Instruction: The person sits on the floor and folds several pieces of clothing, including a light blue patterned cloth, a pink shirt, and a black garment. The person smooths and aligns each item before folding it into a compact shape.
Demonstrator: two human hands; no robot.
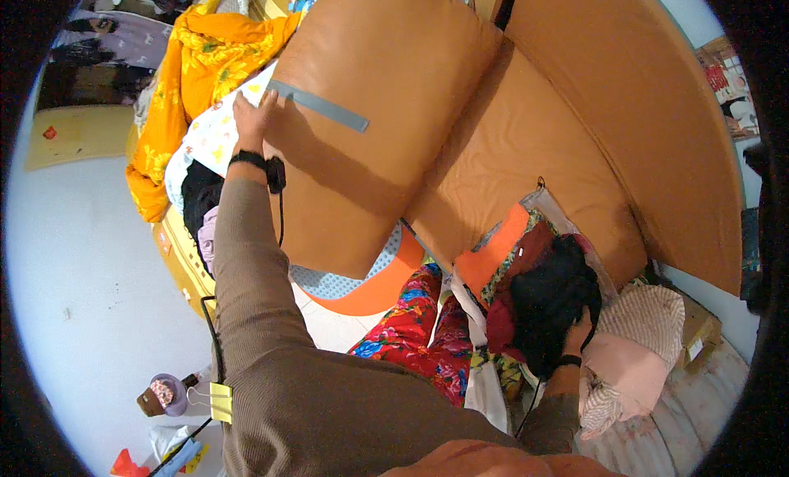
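My left hand [251,118] grips the left edge of a brown, leather-look sofa cushion [363,187], its thumb near a grey strip [320,106] on the surface. Under that wrist, white printed fabric [216,135] lies against the cushion's side. On the lower right, my right hand [578,335] is closed on a bunched black cloth [542,292], its fingers partly hidden in the folds. The black cloth lies over a pile of textiles with an orange piece [496,249] and a dark red piece [500,329]. This pile rests against the front of the brown sofa seat [511,150].
A brown backrest [635,107] curves along the right. Yellow-orange floral bedding [209,76] and dark clothing [200,193] are heaped at the left. An orange-edged mat [394,280] lies on the floor. A striped, pink-panelled fabric item [635,354] stands beside a cardboard box [703,335].
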